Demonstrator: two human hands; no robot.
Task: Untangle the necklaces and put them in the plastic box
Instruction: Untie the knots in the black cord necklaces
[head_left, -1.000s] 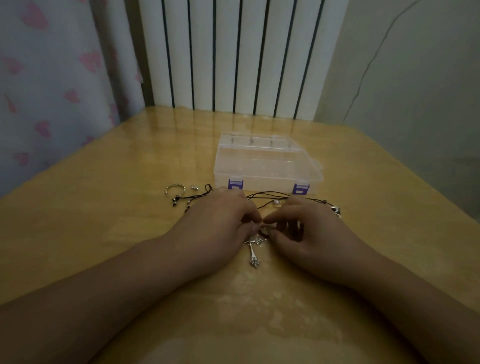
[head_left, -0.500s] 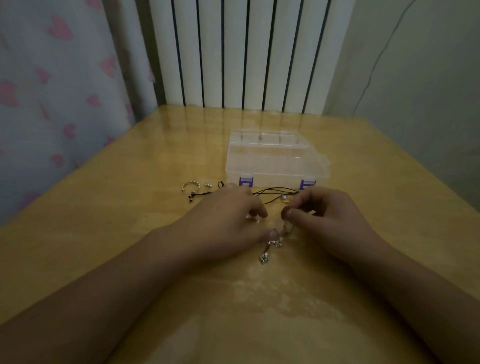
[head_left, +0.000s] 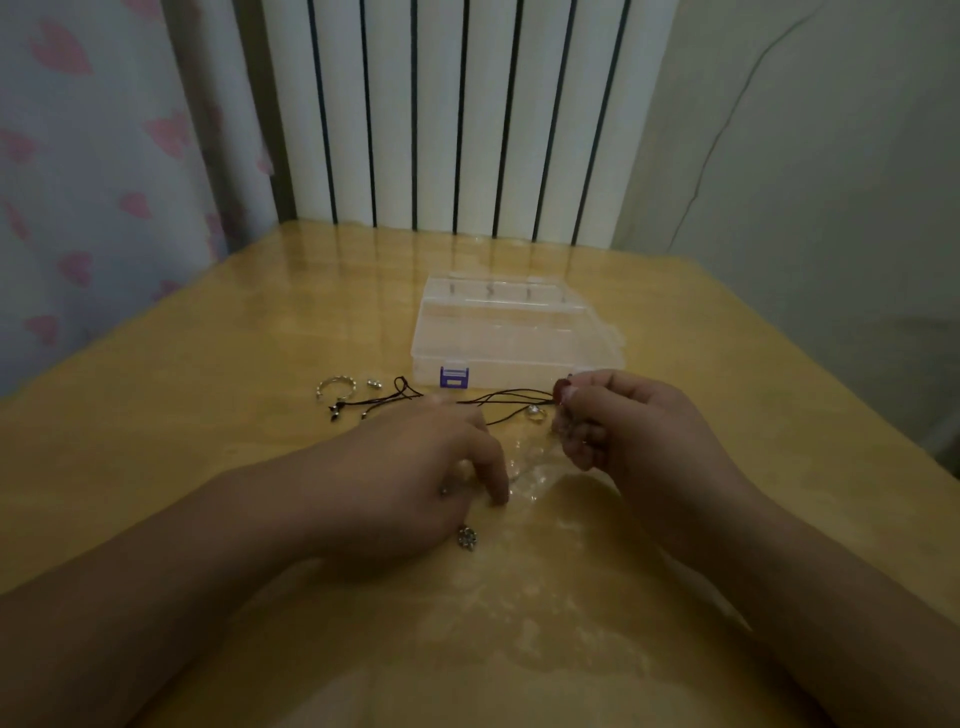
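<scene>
Behind the yellow surface (head_left: 208, 441) stood a white radiator (head_left: 467, 114), with the clear box (head_left: 514, 332) lying shut at the middle. Black cords (head_left: 498, 402) ran just near of the box, from a silver ring (head_left: 335, 388) at left to the right hand (head_left: 623, 436), whose fingers pinched them. The left hand (head_left: 415, 473) lay curled on the surface over a pendant (head_left: 466, 537); whether its grip held anything could not be told.

The glossy yellow wooden table (head_left: 208, 467) before me carries a clear plastic box (head_left: 514, 338) with a purple latch (head_left: 454, 376), lid closed. Nearer me lie black necklace cords (head_left: 498, 402), a silver bracelet (head_left: 335, 387) and a small ring (head_left: 536, 412)
</scene>
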